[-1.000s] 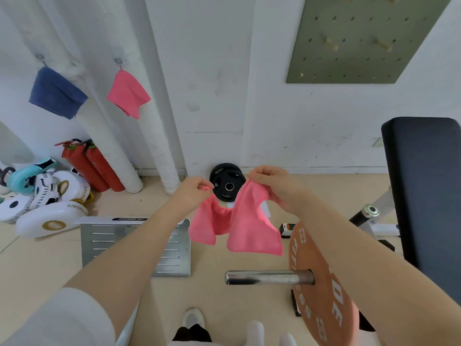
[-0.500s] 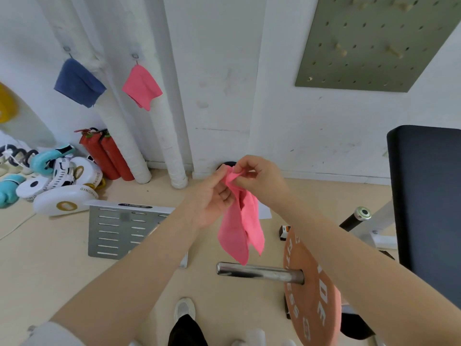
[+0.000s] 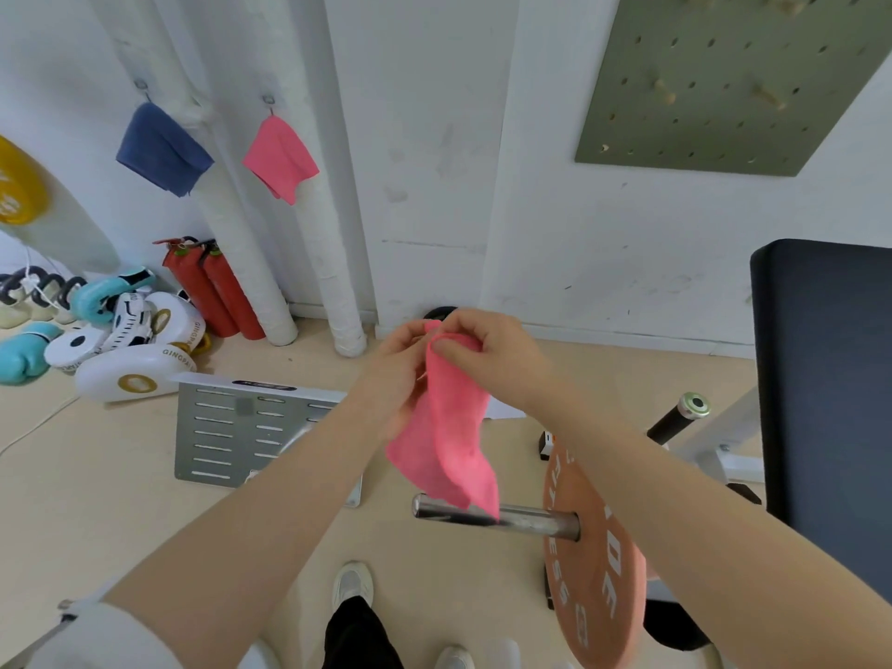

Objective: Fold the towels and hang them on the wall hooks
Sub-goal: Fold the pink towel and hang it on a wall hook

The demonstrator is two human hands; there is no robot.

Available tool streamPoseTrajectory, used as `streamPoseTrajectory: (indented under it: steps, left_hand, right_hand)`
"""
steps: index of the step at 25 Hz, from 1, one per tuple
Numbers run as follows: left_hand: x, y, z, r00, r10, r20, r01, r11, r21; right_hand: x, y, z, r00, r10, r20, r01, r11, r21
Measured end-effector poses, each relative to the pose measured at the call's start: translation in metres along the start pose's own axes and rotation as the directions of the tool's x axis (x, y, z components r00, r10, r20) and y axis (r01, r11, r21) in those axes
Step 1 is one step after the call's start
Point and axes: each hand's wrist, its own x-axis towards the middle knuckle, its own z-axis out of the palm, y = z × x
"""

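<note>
A pink towel (image 3: 451,437) hangs folded in front of me, its lower end dangling just above a steel barbell sleeve. My right hand (image 3: 492,352) pinches its top edge. My left hand (image 3: 393,374) holds the same top corners from the left, fingers against the cloth. On the wall at upper left, a blue towel (image 3: 161,149) hangs from one hook (image 3: 141,85). A second pink towel (image 3: 281,156) hangs from another hook (image 3: 268,100) to its right.
A barbell sleeve (image 3: 497,516) with an orange weight plate (image 3: 591,562) sits low right, beside a dark bench pad (image 3: 825,379). A grey slotted metal plate (image 3: 241,427) lies on the floor. Boxing pads (image 3: 130,350), red extinguishers (image 3: 212,287), white wrapped pipes (image 3: 318,243) and a green pegboard (image 3: 724,79) line the wall.
My hands came together, bringing the towel's two top corners into one fold; the spread towel now hangs narrow and doubled. My view shifted slightly, showing more of the left wall.
</note>
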Motion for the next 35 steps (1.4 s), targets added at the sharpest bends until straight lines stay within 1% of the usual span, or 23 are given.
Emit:
streamPoseTrajectory:
  steps: [1, 2, 4, 6, 8, 10, 12, 13, 15, 16, 18, 20, 22, 24, 25, 26, 28, 29, 30, 32, 35]
  left_hand:
    - [-0.002, 0.000, 0.003, 1.000, 0.014, 0.027, -0.014, 1.000, -0.001]
    - [-0.002, 0.000, 0.004, 0.998, 0.030, 0.054, -0.030, 1.000, 0.001]
    - [-0.002, 0.002, 0.005, 0.994, 0.062, 0.089, -0.066, 0.997, 0.040]
    - [0.000, 0.007, 0.004, 0.993, 0.073, 0.095, -0.082, 0.992, 0.092]
    - [0.001, 0.009, 0.005, 0.994, 0.076, 0.083, -0.086, 0.987, 0.133]
    - [0.002, 0.009, 0.006, 0.995, 0.065, 0.071, -0.076, 0.984, 0.159]
    - [0.004, 0.009, 0.006, 0.996, 0.052, 0.069, -0.064, 0.980, 0.190]
    - [0.005, 0.009, 0.006, 0.995, 0.060, 0.080, -0.077, 0.969, 0.233]
    - [0.006, 0.012, 0.007, 0.986, 0.106, 0.126, -0.146, 0.918, 0.370]
    - [0.006, 0.015, 0.009, 0.979, 0.139, 0.150, -0.192, 0.877, 0.441]
    - [0.006, 0.026, 0.013, 0.958, 0.219, 0.185, -0.286, 0.786, 0.548]
    - [0.007, 0.037, 0.015, 0.932, 0.280, 0.230, -0.363, 0.700, 0.615]
    - [0.009, 0.042, 0.014, 0.912, 0.304, 0.275, -0.408, 0.595, 0.693]
    - [0.010, 0.042, 0.012, 0.906, 0.316, 0.280, -0.411, 0.506, 0.758]
    - [0.011, 0.041, 0.011, 0.906, 0.317, 0.281, -0.411, 0.498, 0.763]
    - [0.010, 0.040, 0.009, 0.910, 0.309, 0.277, -0.407, 0.539, 0.737]
    - [0.006, 0.039, 0.006, 0.928, 0.254, 0.274, -0.373, 0.670, 0.642]
    - [0.004, 0.040, 0.005, 0.929, 0.232, 0.287, -0.365, 0.696, 0.618]
    - [0.004, 0.039, 0.004, 0.924, 0.228, 0.306, -0.376, 0.683, 0.626]
    - [0.005, 0.038, 0.000, 0.913, 0.240, 0.329, -0.401, 0.672, 0.623]
    - [0.008, 0.037, -0.003, 0.917, 0.249, 0.311, -0.395, 0.669, 0.630]
  right_hand:
    - [0.002, -0.001, 0.002, 0.994, 0.029, -0.102, -0.031, 0.999, -0.015]
    - [0.005, 0.001, 0.002, 0.983, 0.047, -0.175, -0.046, 0.999, 0.010]
    - [0.010, 0.004, -0.003, 0.972, 0.041, -0.232, -0.022, 0.996, 0.084]
    - [0.012, 0.007, -0.010, 0.980, 0.017, -0.199, 0.011, 0.990, 0.142]
    - [0.011, 0.008, -0.014, 0.995, 0.007, -0.103, 0.015, 0.977, 0.211]
    - [0.009, 0.010, -0.016, 0.999, -0.029, -0.015, 0.031, 0.974, 0.224]
    - [0.010, 0.013, -0.018, 0.998, -0.056, 0.012, 0.052, 0.975, 0.218]
    - [0.010, 0.013, -0.019, 0.998, -0.059, 0.006, 0.056, 0.972, 0.227]
    - [0.012, 0.013, -0.017, 0.998, -0.055, -0.036, 0.062, 0.972, 0.228]
    - [0.013, 0.013, -0.016, 0.997, -0.038, -0.061, 0.051, 0.973, 0.225]
    - [0.014, 0.013, -0.017, 0.996, 0.047, -0.072, -0.028, 0.969, 0.246]
    - [0.016, 0.013, -0.021, 0.988, 0.152, -0.004, -0.145, 0.947, 0.287]
    - [0.018, 0.014, -0.024, 0.982, 0.183, 0.036, -0.186, 0.952, 0.242]
    - [0.019, 0.014, -0.023, 0.986, 0.165, -0.011, -0.161, 0.974, 0.160]
    - [0.020, 0.013, -0.021, 0.986, 0.155, -0.055, -0.148, 0.983, 0.104]
    - [0.020, 0.013, -0.020, 0.985, 0.143, -0.099, -0.139, 0.989, 0.050]
    - [0.021, 0.011, -0.018, 0.977, 0.135, -0.168, -0.139, 0.990, -0.016]
    - [0.022, 0.010, -0.019, 0.972, 0.156, -0.175, -0.161, 0.987, -0.019]
    - [0.023, 0.010, -0.019, 0.967, 0.193, -0.164, -0.196, 0.981, -0.002]
    - [0.023, 0.010, -0.018, 0.958, 0.274, -0.077, -0.268, 0.960, 0.080]
    - [0.020, 0.015, -0.013, 0.952, 0.294, 0.089, -0.308, 0.903, 0.301]
